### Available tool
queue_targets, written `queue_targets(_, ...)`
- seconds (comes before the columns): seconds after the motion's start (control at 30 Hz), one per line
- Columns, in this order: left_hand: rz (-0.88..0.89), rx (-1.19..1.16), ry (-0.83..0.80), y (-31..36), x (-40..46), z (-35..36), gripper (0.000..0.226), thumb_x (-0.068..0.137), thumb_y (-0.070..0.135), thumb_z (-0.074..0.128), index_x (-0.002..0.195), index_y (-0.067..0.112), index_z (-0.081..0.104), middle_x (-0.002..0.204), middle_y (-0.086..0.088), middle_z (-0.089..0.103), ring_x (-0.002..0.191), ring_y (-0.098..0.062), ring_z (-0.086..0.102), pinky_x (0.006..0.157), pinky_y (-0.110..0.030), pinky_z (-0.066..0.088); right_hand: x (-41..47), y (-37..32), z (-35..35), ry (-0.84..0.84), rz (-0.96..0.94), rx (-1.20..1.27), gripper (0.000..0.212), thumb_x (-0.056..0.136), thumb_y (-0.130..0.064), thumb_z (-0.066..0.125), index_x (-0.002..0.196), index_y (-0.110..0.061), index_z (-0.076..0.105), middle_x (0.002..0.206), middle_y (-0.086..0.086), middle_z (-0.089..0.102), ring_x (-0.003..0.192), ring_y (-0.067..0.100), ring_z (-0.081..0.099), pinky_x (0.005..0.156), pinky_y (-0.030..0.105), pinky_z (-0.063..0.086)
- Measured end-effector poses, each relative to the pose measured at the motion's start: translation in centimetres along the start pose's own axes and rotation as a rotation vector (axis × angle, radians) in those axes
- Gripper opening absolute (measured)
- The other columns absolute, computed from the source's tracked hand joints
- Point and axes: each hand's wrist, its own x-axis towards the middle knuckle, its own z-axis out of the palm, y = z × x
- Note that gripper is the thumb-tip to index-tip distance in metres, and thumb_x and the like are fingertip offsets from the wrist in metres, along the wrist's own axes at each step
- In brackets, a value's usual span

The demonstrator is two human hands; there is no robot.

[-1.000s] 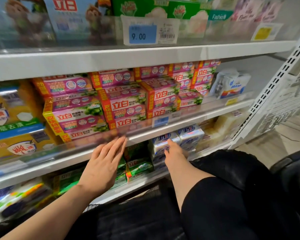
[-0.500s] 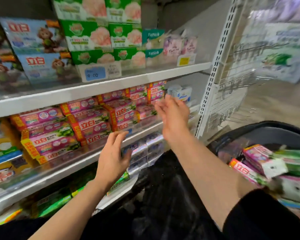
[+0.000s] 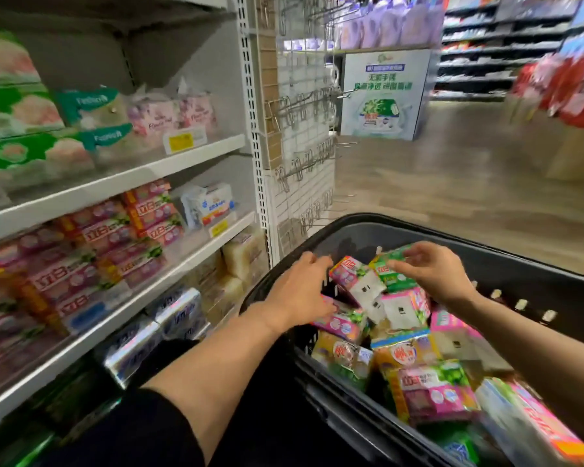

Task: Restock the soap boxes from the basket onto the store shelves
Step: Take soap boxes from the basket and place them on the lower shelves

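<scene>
Soap boxes (image 3: pixel 402 335) lie heaped in the black basket (image 3: pixel 536 284), pink, green and yellow packs tumbled at all angles, some showing their white barcode backs. The right hand (image 3: pixel 435 273) is over the far end of the heap with its fingers curled onto a green pack (image 3: pixel 393 273) that stands tilted at the top of the pile; it looks like a pinch on the pack's upper edge, though motion blur keeps the contact from being plain. Just to the left of that grip a pink pack (image 3: pixel 353 276) leans against the green one, its white back facing the camera. The left hand (image 3: pixel 299 293) reaches in over the basket's near-left rim, fingers loosely bent and spread, palm down, hovering above another pink pack (image 3: pixel 343 323) that lies under it; it holds nothing that can be seen. Below both hands, nearer the camera, are yellow packs (image 3: pixel 405 353) and a larger pink-and-green box (image 3: pixel 434 394).

Left of the left hand stand the store shelves (image 3: pixel 196 156), white, with rows of pink soap boxes (image 3: pixel 115 237) on the middle level behind a clear front rail and green and pink packs on the level above. Beyond the right-hand grip a white pegboard panel (image 3: pixel 300 136) with bare metal hooks closes off the shelf end, and the aisle floor (image 3: pixel 452 183) runs back to a green-and-white poster (image 3: pixel 385 92).
</scene>
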Motion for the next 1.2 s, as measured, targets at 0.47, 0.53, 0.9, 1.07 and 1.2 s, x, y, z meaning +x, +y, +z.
queue_targets(0.47, 0.124, 0.477, -0.367, -3.2, 6.6, 7.4, 0.056, 0.084, 0.022, 0.068, 0.134, 0.011, 0.044, 0.136, -0.010, 0.042, 0.127, -0.028, 0.043, 0.097, -0.038, 0.044, 1.5, 3.0, 10.8, 0.048, -0.261, -0.472, 0.071, 0.075, -0.044, 0.073, 0.128, -0.010, 0.040, 0.121, 0.008, 0.049, 0.116, 0.029, 0.046, 0.082, 0.040, 0.043)
queue_targets(0.53, 0.182, 0.536, -0.359, -3.6, 6.8, 8.5, 0.049, 0.087, 0.020, 0.063, 0.131, 0.011, 0.044, 0.132, -0.009, 0.045, 0.123, -0.028, 0.045, 0.086, -0.037, 0.043, 1.8, 3.2, 10.1, 0.063, -0.217, -0.348, 0.061, 0.072, -0.042, 0.074, 0.116, -0.013, 0.044, 0.113, 0.006, 0.053, 0.110, 0.029, 0.050, 0.076, 0.039, 0.042)
queue_targets(0.9, 0.314, 0.529, -0.277, -3.6, 8.0, 8.1, 0.051, 0.087, 0.027, 0.063, 0.132, 0.017, 0.042, 0.133, -0.002, 0.047, 0.124, -0.023, 0.044, 0.098, -0.035, 0.042, 1.6, 4.4, 4.6, 0.122, -0.171, 0.383, 0.062, 0.064, -0.019, 0.087, 0.114, -0.022, 0.051, 0.102, -0.014, 0.063, 0.095, 0.005, 0.063, 0.084, 0.039, 0.054)
queue_targets(1.07, 0.414, 0.470, -0.101, -2.7, 6.7, 5.3, 0.052, 0.081, 0.039, 0.065, 0.127, 0.026, 0.045, 0.121, 0.005, 0.046, 0.113, -0.017, 0.041, 0.097, -0.031, 0.042, 1.7, 2.3, 2.5, 0.120, -0.263, 0.559, 0.059, 0.064, -0.012, 0.087, 0.112, -0.022, 0.053, 0.103, -0.009, 0.066, 0.101, 0.016, 0.065, 0.086, 0.052, 0.053)
queue_targets(1.2, 0.359, 0.248, 0.116, -2.8, 3.9, 1.0, 0.053, 0.072, 0.037, 0.073, 0.120, 0.023, 0.054, 0.109, 0.004, 0.053, 0.103, -0.017, 0.051, 0.087, -0.026, 0.042, 1.5, -0.6, 0.5, 0.088, -0.295, 0.736, 0.060, 0.060, -0.014, 0.084, 0.111, -0.017, 0.052, 0.107, 0.004, 0.066, 0.102, 0.027, 0.066, 0.087, 0.058, 0.052)
